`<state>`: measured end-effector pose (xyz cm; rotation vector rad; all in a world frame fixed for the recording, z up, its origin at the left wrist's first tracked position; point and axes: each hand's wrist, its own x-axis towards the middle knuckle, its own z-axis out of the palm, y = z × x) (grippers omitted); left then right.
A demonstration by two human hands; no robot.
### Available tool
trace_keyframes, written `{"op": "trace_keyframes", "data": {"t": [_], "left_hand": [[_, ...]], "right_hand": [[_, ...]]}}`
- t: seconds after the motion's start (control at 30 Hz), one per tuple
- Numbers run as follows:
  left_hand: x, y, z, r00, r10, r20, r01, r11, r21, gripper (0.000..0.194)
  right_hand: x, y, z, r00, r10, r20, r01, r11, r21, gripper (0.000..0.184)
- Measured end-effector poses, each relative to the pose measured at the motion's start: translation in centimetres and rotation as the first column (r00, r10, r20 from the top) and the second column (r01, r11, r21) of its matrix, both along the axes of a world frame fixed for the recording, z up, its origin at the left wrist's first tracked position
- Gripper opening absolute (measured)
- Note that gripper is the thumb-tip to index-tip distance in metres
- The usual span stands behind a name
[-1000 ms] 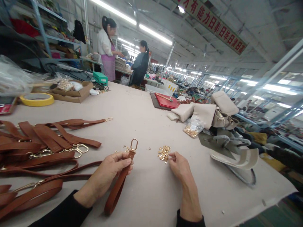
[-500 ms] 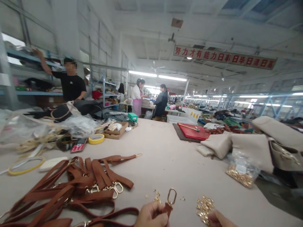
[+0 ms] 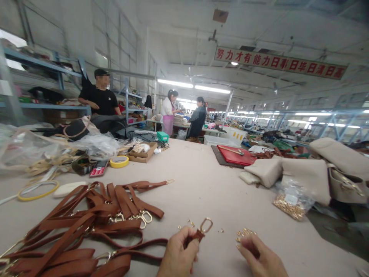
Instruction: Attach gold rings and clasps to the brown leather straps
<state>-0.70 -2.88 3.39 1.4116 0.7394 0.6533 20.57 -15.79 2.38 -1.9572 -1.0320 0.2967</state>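
My left hand (image 3: 180,252) is closed around the end of a brown leather strap (image 3: 198,235). A gold oval ring (image 3: 206,225) sticks up from that end. Over a small heap of gold metal pieces (image 3: 245,232) is my right hand (image 3: 261,256), its thumb and forefinger close together at the near side of the heap; what is between them, if anything, I cannot make out. Several loose gold bits (image 3: 190,223) lie just beyond my left hand. To the left, a pile of brown straps (image 3: 115,207) with gold clasps spreads across the table.
A clear bag of gold pieces (image 3: 291,206) sits by beige bags (image 3: 305,179) on the right. Farther back lie a red folder (image 3: 232,156), yellow tape (image 3: 119,161), an open carton (image 3: 142,156) and plastic wrap (image 3: 98,146). A person (image 3: 99,96) stands at the left shelves; two others stand beyond.
My right hand has come further into view over the gold heap, covering more of it. The strap end in my left hand has tilted to the right. The person at left has lowered an arm.
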Motion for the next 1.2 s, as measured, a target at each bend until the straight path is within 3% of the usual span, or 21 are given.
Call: {"op": "trace_keyframes", "data": {"t": [0.1,0.23,0.43,0.53,0.93,1.2], "left_hand": [[0.0,-0.7,0.4,1.0,0.017,0.015,-0.018,1.0,0.019,0.02],[0.0,-0.9,0.4,0.999,-0.01,0.036,0.01,1.0,0.016,0.021],[0.1,-1.0,0.3,0.997,-0.041,0.058,0.04,0.999,0.012,0.027],[0.1,-1.0,0.4,0.996,-0.047,0.07,0.047,0.999,0.003,0.027],[-0.2,-1.3,0.4,0.994,-0.088,0.072,0.08,0.99,0.112,0.024],[-0.1,-1.7,0.5,0.995,-0.07,0.069,0.059,0.987,0.152,0.019]], "right_hand": [[-4.3,1.6,1.6,0.996,0.094,0.001,-0.091,0.957,0.275,0.018],[-8.0,3.1,1.9,0.981,0.19,0.033,-0.185,0.878,0.442,0.011],[-9.2,3.5,2.0,0.916,0.263,0.303,-0.378,0.819,0.432,0.013],[-9.1,3.6,2.1,0.891,0.251,0.378,-0.406,0.815,0.414,0.014],[-9.3,3.5,1.9,0.911,0.201,0.36,-0.348,0.844,0.409,0.015],[-9.1,3.3,2.1,0.924,0.244,0.295,-0.352,0.845,0.403,0.016]]}}
